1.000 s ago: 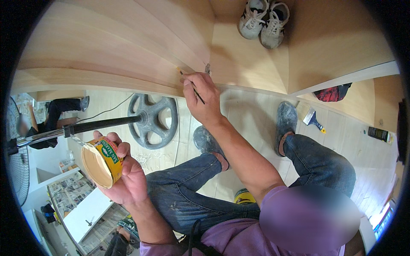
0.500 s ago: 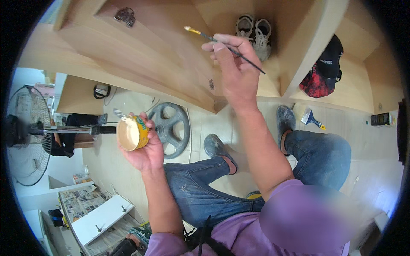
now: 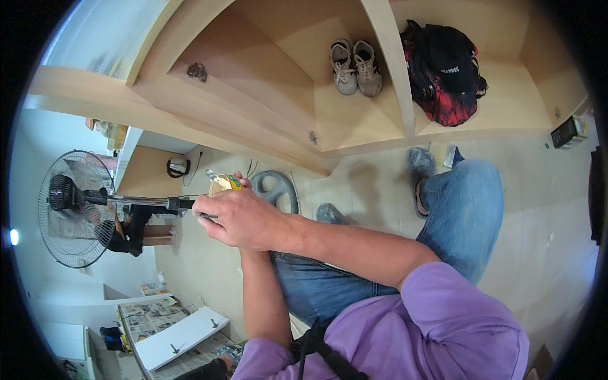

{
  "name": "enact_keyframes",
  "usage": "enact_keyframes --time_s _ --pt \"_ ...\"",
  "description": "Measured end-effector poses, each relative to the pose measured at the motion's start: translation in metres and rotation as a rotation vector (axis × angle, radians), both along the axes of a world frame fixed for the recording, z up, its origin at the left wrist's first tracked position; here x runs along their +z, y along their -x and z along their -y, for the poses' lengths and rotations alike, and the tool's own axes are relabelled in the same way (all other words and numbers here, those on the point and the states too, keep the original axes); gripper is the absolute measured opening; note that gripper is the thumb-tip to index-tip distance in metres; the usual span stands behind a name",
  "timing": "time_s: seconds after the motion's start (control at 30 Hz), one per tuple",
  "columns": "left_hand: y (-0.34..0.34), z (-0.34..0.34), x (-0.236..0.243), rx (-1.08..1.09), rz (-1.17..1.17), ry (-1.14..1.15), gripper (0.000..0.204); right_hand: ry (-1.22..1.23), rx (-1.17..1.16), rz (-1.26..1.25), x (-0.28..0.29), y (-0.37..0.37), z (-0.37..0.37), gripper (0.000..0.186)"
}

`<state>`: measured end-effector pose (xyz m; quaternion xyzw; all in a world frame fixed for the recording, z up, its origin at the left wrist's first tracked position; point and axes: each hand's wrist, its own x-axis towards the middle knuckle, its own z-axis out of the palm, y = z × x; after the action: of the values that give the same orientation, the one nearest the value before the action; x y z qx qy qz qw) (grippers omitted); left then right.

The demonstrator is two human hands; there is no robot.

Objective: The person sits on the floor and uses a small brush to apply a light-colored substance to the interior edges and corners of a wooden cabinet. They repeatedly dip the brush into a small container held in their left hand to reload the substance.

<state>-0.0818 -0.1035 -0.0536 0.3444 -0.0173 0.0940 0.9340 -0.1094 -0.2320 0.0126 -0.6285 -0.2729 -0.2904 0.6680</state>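
Observation:
A small yellow and green tub [image 3: 223, 183] of cream-coloured filler or paint is in my left hand [image 3: 244, 181], whose fingers curl round its far side. Over the near side of the tub lies my right hand [image 3: 244, 218], closed on a thin paintbrush [image 3: 208, 216]. Only a short dark end of the brush handle shows; its tip is hidden by the hand and the tub. A shiny crumpled flap stands up at the tub's rim.
A wooden cabinet [image 3: 253, 130] stands ahead, with shoes [image 3: 356, 68] and a red and black backpack [image 3: 437, 88] under a black cap inside. A standing fan [image 3: 76, 206] is at left. On the floor are the fan's grey base [image 3: 278, 190], a wide brush [image 3: 448, 155] and a tin [image 3: 569, 132].
My right hand has come down and left from the cabinet with the paintbrush, to the tub. The view has shifted, and more of the backpack now shows.

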Motion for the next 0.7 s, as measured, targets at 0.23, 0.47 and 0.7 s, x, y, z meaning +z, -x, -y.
enact_keyframes --time_s 0.23,0.47,0.7 --pt "0.002 -0.004 0.002 -0.071 0.022 -0.032 0.062 0.039 -0.044 0.020 -0.003 0.001 -0.007 0.013" --pt "-0.003 0.001 0.003 -0.106 0.033 -0.058 0.064 0.061 -0.085 -0.003 -0.010 -0.012 0.003 0.013" --pt "-0.007 0.003 -0.005 -0.118 0.053 -0.070 0.066 0.043 -0.113 -0.069 -0.005 -0.013 0.021 0.013"
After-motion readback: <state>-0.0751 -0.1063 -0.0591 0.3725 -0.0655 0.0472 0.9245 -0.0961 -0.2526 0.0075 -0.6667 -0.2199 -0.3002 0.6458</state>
